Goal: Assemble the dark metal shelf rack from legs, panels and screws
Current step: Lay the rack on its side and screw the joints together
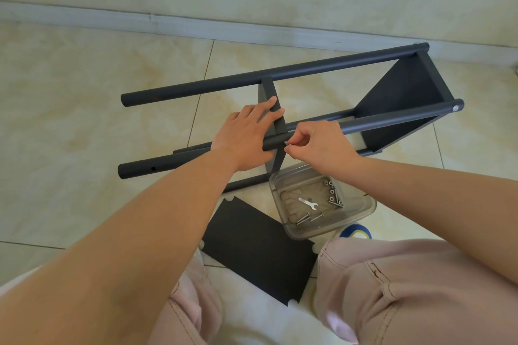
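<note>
Dark metal makes up the half-built rack (392, 98) lying on its side on the pale floor tiles (84, 120), its round legs running left to right in front of you. Your left hand (246, 140) lies over the near upper leg (145, 166), thumb under the tube and fingers spread up against the middle panel (276, 117), steadying both. Your right hand (316, 145) is pinched at the fingertips on a small silver screw (287, 144), which sits at the side of that leg just where the middle panel meets it. An end panel (403, 89) is already fixed between the legs at the right, with a screw head (455, 108) showing on the leg's end. Just below your right hand stands a clear plastic tray (361, 213) holding loose screws (333, 193) and a small flat wrench (308, 202). Another dark panel (258, 246) lies flat on the floor between your knees, beside the tray. A roll of blue tape (356, 231) peeks out behind your right knee.
</note>
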